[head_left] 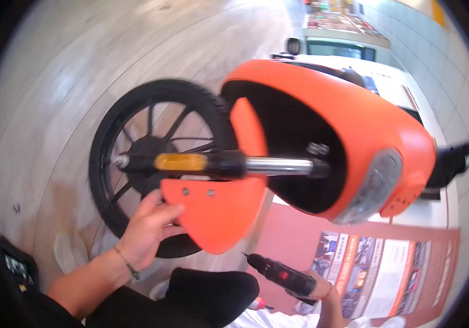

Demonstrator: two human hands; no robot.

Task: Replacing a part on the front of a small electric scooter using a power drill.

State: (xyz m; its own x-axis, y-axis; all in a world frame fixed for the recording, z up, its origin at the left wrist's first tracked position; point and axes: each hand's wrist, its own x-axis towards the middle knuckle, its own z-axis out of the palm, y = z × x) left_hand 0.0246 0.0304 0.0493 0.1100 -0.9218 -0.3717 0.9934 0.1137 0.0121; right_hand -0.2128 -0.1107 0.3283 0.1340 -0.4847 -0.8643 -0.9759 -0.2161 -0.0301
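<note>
Black trouser leg [212, 298] filled the lower middle of the head view, nearest the camera. Beyond it, the left hand [144, 232], with a dark beaded bracelet [132, 271] at its wrist, gripped the edge of an orange fender panel [220, 218] between thumb and fingers. Two round metal fasteners [186, 192] showed near that panel's upper edge. The fender lay beside a black spoked wheel [99, 142], overlapping its right part, and along the fork leg [281, 165], which carried an amber reflector [181, 162] and ran right into the dark opening of an orange body shell [311, 87]. A clear lamp [373, 186] sat on the shell's right side.

Lower right, the right hand [319, 285] was closed around a black power drill [281, 273], its tip pointing left and slightly up, apart from the fender. A red band [329, 292] circled that wrist. Behind the drill spread a brownish-red printed panel [286, 224] with pictures and text columns. At left, a pale shoe [70, 252] rested on the wood-patterned floor [54, 120].
</note>
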